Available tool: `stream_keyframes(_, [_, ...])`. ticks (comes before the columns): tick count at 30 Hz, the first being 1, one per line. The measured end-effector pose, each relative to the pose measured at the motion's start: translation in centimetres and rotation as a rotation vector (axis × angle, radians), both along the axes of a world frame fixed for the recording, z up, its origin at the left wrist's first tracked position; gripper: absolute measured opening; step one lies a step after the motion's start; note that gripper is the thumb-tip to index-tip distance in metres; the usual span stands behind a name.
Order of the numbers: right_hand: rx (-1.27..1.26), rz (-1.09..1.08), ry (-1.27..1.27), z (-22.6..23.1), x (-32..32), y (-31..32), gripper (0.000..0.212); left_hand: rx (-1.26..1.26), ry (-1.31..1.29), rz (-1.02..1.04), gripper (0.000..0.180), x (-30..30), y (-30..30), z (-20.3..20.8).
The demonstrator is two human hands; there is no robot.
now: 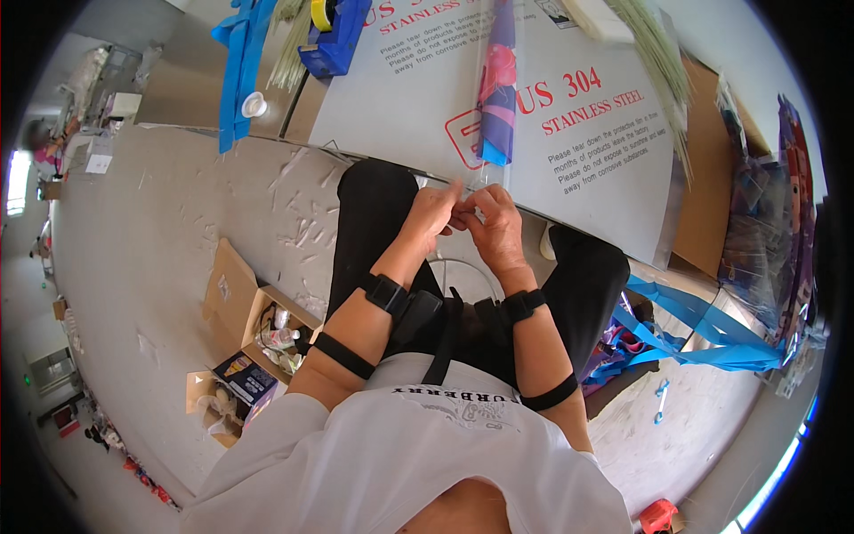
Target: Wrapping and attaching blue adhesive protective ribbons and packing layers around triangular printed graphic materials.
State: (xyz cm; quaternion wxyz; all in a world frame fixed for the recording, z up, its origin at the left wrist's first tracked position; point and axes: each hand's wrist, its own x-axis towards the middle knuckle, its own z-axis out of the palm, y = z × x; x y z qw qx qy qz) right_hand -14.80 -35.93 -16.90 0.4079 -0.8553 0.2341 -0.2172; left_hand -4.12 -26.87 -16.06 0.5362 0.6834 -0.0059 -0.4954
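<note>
A long, narrow bundle of purple, pink and blue printed material (500, 98) lies in a clear plastic sleeve on the table (605, 200), pointing toward me. Just off its near end, at the table's edge, my hands meet above my lap. My left hand (431, 214) has its fingers drawn together, with one digit raised toward the sleeve. Bent and pinched, the fingers of my right hand (495, 228) touch the left fingertips. Whatever sits between the fingers is too small or hidden to make out.
A blue tape dispenser (336, 40), blue strips (242, 67), a white round cap (254, 105) and thin pale rods (654, 62) lie on the table. An open cardboard box (249, 303) with bottles stands on the floor at left. Blue straps (721, 343) hang at right.
</note>
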Motion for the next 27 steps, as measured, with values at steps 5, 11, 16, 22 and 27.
stream_keyframes(5, [-0.012,0.02,-0.006,0.0,0.3,-0.3,0.015,-0.071,-0.094,-0.003,0.023,-0.2,-0.2,-0.4])
stream_keyframes(11, [0.219,0.037,-0.08,-0.5,-0.4,-1.6,0.011,-0.115,-0.293,0.038,0.02,-0.2,-1.3,-2.5])
stream_keyframes(16, [1.365,-0.525,-0.941,1.7,-2.6,-5.6,0.012,-0.074,-0.377,0.083,0.022,1.5,-0.8,-3.2])
stream_keyframes(22, [0.766,-0.296,-0.053,3.9,-9.5,-11.5,0.008,0.225,-0.958,-0.339,0.013,3.0,-0.7,-0.3])
stream_keyframes(27, [-0.179,0.219,0.637,2.8,-7.2,-8.1,0.018,-0.222,-1.54,-0.586,0.054,5.1,-1.6,2.0])
